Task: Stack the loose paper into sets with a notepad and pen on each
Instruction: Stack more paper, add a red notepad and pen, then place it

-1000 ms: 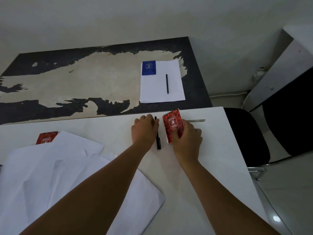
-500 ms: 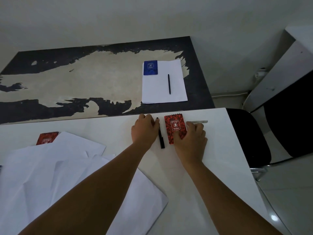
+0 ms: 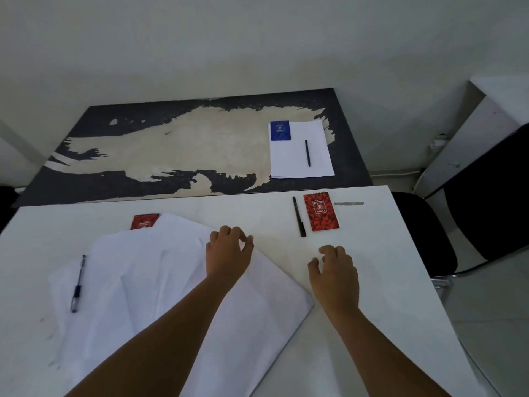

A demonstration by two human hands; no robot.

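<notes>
Step in hand: gathering sheets from the loose paper [image 3: 177, 285] spread across the lower left of the frame, judged from both hands being down at its right-hand edge.
Left hand [image 3: 227, 250]: over the upper right part of the pile, fingers curled with thumb and forefinger close together; whether they already pinch a sheet cannot be told.
Right hand [image 3: 335, 270]: on the bare white desk [image 3: 372, 282] just right of the pile's edge, fingers loosely spread and holding nothing.
Finished set: upper right of the frame, a squared paper stack [image 3: 300, 156] on the worn dark desk [image 3: 143, 150], with a blue notepad [image 3: 280, 130] at its top left corner and a black pen [image 3: 307, 153] lying on it.
Waiting items: a red notepad [image 3: 321, 212] and a black marker pen [image 3: 298, 216] lie side by side, right of centre, well apart from the pile.
Spare items: a second red notepad [image 3: 144, 221] is half tucked under the pile's top edge; a clear-barrelled pen [image 3: 77, 283] lies on the pile's left side.
Doing it well: lift the clear-barrelled pen off first, or it will likely roll as sheets shift.
Squaring: draw the sheets together with both hands and tap the edges even.
Placing: probably best to set the new stack down first, then add the red notepad and marker pen on top, matching the finished set.
</notes>
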